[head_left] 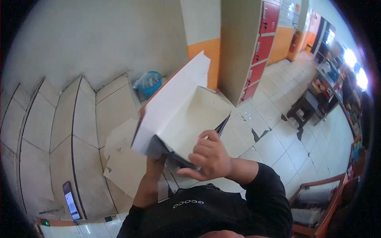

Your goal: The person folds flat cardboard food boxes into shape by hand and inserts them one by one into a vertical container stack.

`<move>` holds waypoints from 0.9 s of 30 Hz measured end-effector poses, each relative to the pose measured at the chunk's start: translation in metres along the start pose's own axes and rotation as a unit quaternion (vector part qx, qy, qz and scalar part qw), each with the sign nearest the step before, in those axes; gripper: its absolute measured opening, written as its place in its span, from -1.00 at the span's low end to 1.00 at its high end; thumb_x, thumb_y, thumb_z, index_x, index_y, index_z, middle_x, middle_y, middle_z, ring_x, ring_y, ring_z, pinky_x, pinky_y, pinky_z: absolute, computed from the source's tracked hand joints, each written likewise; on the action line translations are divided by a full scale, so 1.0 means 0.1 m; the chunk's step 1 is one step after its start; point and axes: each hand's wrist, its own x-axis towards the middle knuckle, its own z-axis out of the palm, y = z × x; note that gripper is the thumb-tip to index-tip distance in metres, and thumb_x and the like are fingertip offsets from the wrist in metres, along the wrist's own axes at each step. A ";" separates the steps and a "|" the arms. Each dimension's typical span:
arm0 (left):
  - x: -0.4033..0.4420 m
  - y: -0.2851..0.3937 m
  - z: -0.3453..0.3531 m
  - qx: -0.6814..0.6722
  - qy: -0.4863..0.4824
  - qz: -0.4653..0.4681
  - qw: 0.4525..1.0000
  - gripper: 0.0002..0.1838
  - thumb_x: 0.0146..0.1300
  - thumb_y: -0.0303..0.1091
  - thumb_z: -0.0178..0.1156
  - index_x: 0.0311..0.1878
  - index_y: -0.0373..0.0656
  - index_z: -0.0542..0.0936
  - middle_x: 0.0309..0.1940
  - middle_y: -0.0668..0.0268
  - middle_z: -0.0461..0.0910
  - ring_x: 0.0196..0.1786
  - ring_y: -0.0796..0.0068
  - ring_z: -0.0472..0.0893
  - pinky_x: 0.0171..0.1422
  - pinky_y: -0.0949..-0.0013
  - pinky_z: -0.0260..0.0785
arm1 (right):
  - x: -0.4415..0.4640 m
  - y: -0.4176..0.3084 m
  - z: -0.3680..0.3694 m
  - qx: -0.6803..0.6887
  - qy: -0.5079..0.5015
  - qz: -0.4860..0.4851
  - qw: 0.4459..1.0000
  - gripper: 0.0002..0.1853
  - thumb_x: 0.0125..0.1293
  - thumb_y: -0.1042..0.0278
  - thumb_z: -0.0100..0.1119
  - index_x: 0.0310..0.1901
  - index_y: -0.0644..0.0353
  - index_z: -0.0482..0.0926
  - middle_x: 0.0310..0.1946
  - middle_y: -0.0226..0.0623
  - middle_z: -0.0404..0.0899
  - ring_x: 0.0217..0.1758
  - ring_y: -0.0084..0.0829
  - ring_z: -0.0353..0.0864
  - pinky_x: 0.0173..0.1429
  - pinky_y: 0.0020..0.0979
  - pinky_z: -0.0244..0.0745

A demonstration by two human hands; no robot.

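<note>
An open cardboard box (198,115) with a white inside and dark outer edges is tilted in front of my body. Its wide white lid (174,95) stands raised on the far left side. My left hand (155,164) is under the box's near left corner, supporting it, with its fingers mostly hidden. Over the near right wall, my right hand (210,156) is closed, fingers curled on the inner side and thumb stretched outside along the dark edge. Nothing lies inside the part of the box that shows.
Tiled steps (63,115) rise at left, with a lit phone (71,201) on one. A flattened cardboard sheet (125,158) lies below the box. Beyond are a blue bin (149,85), red-door lockers (263,49), a dark stool (303,108) and a cluttered table (327,89).
</note>
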 end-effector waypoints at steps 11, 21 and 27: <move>-0.16 0.63 -0.09 0.054 0.214 0.454 0.863 -0.67 0.09 -0.42 0.25 -0.07 -0.31 0.52 0.06 0.11 0.46 0.14 0.20 0.43 0.26 0.23 0.23 | 0.38 0.61 -0.43 -0.200 0.075 0.294 0.932 -0.74 0.18 0.23 0.13 -0.29 0.30 0.55 -0.30 -0.04 0.56 -0.14 -0.03 0.52 0.01 -0.22 0.41; 0.25 1.60 0.22 0.309 -0.204 0.483 0.794 -0.88 -0.10 -0.44 0.27 -0.43 -0.15 0.57 -0.42 0.26 0.55 -0.32 0.26 0.53 -0.08 0.22 0.28 | 0.58 1.31 -0.17 -0.262 -0.362 0.345 0.826 -0.59 0.19 0.22 0.03 -0.02 0.35 0.44 -0.16 0.11 0.55 -0.03 -0.01 0.53 0.05 -0.12 0.39; 0.18 1.55 0.29 0.231 -0.140 0.500 0.823 -0.93 -0.03 -0.45 0.24 -0.53 -0.14 0.53 -0.53 0.33 0.54 -0.41 0.31 0.49 -0.16 0.29 0.20 | 0.57 1.40 -0.20 -0.263 -0.348 0.304 0.847 -0.58 0.11 0.34 0.11 0.02 0.30 0.45 -0.20 0.08 0.57 -0.07 -0.05 0.56 0.01 -0.14 0.43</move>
